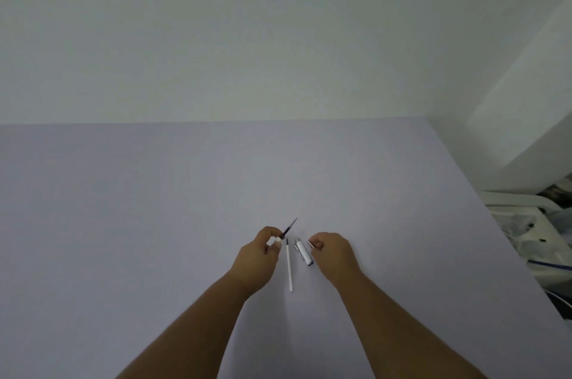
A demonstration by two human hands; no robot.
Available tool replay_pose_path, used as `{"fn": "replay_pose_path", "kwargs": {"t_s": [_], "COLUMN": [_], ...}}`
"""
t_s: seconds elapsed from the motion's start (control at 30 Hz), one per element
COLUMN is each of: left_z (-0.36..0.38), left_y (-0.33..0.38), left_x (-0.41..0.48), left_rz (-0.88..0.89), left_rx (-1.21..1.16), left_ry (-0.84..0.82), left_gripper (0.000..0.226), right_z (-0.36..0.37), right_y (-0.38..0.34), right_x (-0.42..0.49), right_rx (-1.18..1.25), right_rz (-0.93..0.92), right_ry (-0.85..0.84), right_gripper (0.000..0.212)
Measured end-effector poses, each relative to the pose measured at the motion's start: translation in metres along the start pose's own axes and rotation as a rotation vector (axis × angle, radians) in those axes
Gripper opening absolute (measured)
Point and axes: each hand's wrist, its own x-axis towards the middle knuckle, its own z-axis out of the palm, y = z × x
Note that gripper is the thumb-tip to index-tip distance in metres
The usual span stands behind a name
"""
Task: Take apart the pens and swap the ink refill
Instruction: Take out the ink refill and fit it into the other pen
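- Working over a wide table point(154, 224), loose parts can roll away from you.
- Your left hand point(258, 258) pinches a dark refill point(289, 225); squeezing may bend it.
- Your right hand point(332, 251) pinches a small metal piece point(310, 244); beside it lie the barrel point(304, 251) and white refill point(289, 267).

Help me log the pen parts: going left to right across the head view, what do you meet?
Left hand holding a dark refill → white refill on the table → white barrel → right hand pinching a small metal piece.
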Motion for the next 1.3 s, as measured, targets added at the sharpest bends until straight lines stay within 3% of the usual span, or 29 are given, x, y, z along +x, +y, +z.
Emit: {"fn": "replay_pose_path", "kwargs": {"t_s": [0.13,0.43,0.6,0.7,0.83,1.0,1.07,1.1,1.2,1.23,1.3], "left_z": [0.001,0.001,-0.001,0.001,0.006,0.007,0.006,0.005,0.005,0.005,0.005], "left_y": [0.0,-0.001,0.002,0.007,0.014,0.012,0.008,0.006,0.003,0.002,0.0], "left_x": [0.003,0.0,-0.001,0.0,0.0,-0.003,-0.003,-0.003,-0.003,-0.002,-0.001], "left_rz": [0.002,0.012,0.012,0.022,0.055,0.038,0.016,0.009,-0.001,-0.004,-0.012], "left_rx": [0.006,0.014,0.008,0.006,0.031,0.036,0.026,0.023,0.02,0.02,0.025], "left_ry": [-0.013,-0.023,-0.029,-0.031,-0.064,-0.07,-0.062,-0.057,-0.043,-0.041,-0.038], "left_gripper": [0.017,0.016,0.017,0.018,0.014,0.016,0.02,0.021,0.02,0.019,0.018], "right_z": [0.005,0.006,-0.012,-0.028,-0.032,-0.046,-0.049,-0.048,-0.04,-0.037,-0.03], "right_y": [0.004,0.01,-0.001,-0.017,-0.031,-0.03,-0.016,-0.007,0.017,0.022,0.026], "right_x": [0.002,-0.001,-0.007,-0.01,-0.01,0.006,0.014,0.018,0.022,0.022,0.021], "right_rx": [0.065,0.192,0.49,0.889,0.93,1.331,1.267,1.112,0.371,0.242,0.203], "right_rz": [0.017,0.028,0.066,0.121,0.055,0.207,0.253,0.261,0.191,0.165,0.155], "right_ry": [0.014,0.049,0.099,-0.08,-0.285,-0.014,0.092,0.126,0.093,0.076,0.047], "right_gripper": [0.01,0.019,0.022,0.015,0.014,0.013,0.014,0.016,0.013,0.015,0.019]}}
